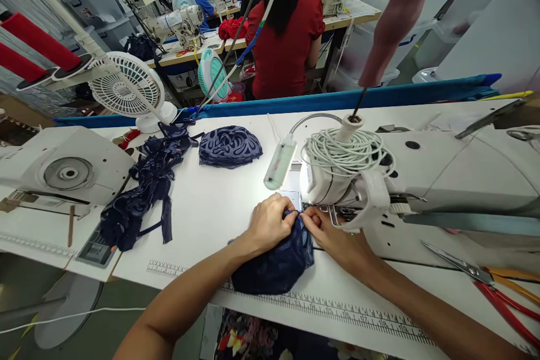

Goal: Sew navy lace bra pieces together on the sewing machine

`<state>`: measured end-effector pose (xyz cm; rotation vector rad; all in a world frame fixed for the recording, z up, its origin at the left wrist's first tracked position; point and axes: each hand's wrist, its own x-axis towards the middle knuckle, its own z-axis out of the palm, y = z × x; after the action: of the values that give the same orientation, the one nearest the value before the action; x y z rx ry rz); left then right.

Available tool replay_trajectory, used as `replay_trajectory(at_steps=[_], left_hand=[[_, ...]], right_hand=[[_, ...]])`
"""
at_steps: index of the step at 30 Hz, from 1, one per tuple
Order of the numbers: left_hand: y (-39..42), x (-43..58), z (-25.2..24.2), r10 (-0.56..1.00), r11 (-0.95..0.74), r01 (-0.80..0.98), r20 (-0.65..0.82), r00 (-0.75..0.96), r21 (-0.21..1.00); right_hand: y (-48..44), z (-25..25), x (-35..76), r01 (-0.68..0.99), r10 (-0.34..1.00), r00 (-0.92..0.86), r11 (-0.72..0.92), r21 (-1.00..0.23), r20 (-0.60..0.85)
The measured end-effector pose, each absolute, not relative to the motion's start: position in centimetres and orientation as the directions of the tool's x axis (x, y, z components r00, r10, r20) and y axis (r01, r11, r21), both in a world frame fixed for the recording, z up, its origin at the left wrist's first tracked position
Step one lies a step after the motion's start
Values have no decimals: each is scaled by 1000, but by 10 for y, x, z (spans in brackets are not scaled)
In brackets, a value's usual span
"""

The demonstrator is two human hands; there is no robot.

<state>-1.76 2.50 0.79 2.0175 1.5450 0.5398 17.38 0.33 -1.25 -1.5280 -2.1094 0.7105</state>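
A navy fabric piece (274, 270), partly sheer, lies on the white sewing table in front of me. My left hand (272, 222) pinches its upper edge, fingers closed. From the other side my right hand (323, 228) grips the same edge, thumb and fingertips pressed together. Both hands meet right beside the needle area of the white sewing machine (409, 163); its needle and presser foot are mostly hidden. Behind my left hand rests a folded navy patterned piece (230, 146). Farther left a heap of navy straps and fabric (156, 185) spreads over the table.
Scissors (481, 275) with red and orange handles lie at the right. A small lamp (280, 163) on a bendy neck hangs by the machine head. A coil of pale cord (348, 149) sits on top. At the back left stand a white fan (126, 84) and red thread cones (42, 39).
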Motion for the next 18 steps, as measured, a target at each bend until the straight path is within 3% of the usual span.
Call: replay_trajectory(at_steps=[3, 9, 13, 18], left_hand=[[25, -17, 7, 962, -216, 745, 8, 272, 631], [24, -18, 8, 961, -232, 742, 32, 274, 629], [25, -19, 10, 952, -262, 742, 41, 303, 617], [26, -20, 11, 936, -298, 727, 37, 351, 618]], right_hand=[[-4, -7, 184, 751, 943, -319, 314, -581, 96], [-20, -2, 183, 717, 796, -543, 605, -346, 267], [-22, -7, 180, 722, 760, -576, 646, -250, 301], [-22, -5, 183, 766, 841, -482, 541, -348, 246]])
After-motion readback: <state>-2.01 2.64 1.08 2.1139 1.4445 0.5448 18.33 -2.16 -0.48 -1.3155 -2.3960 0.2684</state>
